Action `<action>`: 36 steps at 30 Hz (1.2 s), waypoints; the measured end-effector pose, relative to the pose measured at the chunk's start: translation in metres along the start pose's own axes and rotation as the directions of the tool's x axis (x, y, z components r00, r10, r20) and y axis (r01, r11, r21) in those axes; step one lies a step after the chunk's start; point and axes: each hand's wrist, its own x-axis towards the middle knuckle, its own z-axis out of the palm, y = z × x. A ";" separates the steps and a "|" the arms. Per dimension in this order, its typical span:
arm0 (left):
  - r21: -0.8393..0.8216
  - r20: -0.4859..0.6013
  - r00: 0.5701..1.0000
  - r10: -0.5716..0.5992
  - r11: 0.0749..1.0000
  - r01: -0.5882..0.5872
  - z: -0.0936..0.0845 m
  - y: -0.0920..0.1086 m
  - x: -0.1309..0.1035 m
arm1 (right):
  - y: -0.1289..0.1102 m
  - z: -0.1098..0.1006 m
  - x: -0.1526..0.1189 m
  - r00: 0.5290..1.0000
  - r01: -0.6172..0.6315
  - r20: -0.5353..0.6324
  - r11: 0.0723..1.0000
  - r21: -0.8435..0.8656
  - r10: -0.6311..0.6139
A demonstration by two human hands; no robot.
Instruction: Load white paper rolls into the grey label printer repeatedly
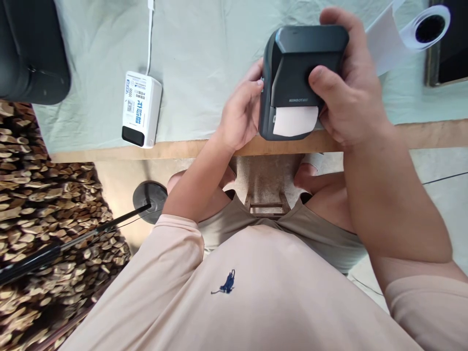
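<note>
Both hands hold a dark label printer point(292, 73) above the table's front edge. A short strip of white paper point(295, 121) sticks out of its slot on the side nearest me. My left hand point(243, 109) grips the printer's left side, thumb on the edge and the other fingers partly hidden behind it. Around the right side wraps my right hand point(351, 87), its thumb lying over the dark top face and one finger at the far corner. The printer's underside is out of sight.
On the pale-green covered table point(193, 58) lies a white power bank point(141, 109) with a white cable point(149, 39). A paper roll point(426, 29) and a dark framed object point(449, 48) are at right, a black bag point(32, 53) at left. Stacked firewood point(54, 204) and a black stand point(148, 200) stand below.
</note>
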 end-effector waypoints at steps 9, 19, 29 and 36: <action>0.083 0.156 0.980 0.124 0.987 -0.138 -0.008 -0.003 0.003 | -0.001 -0.007 -0.003 0.996 0.024 0.089 1.000 -0.009 -0.023; 0.068 0.186 0.980 0.070 0.994 -0.084 -0.008 -0.002 0.004 | -0.020 -0.008 -0.006 0.973 0.201 -0.060 0.945 -0.259 -0.223; 0.074 0.224 0.969 0.108 0.989 -0.127 -0.008 -0.004 0.001 | -0.022 0.016 0.026 0.787 0.328 -0.447 0.902 -0.281 -0.426; 0.083 0.211 0.973 0.095 0.990 -0.115 -0.010 -0.004 0.002 | -0.022 0.010 0.018 0.803 0.283 -0.381 0.856 -0.433 -0.458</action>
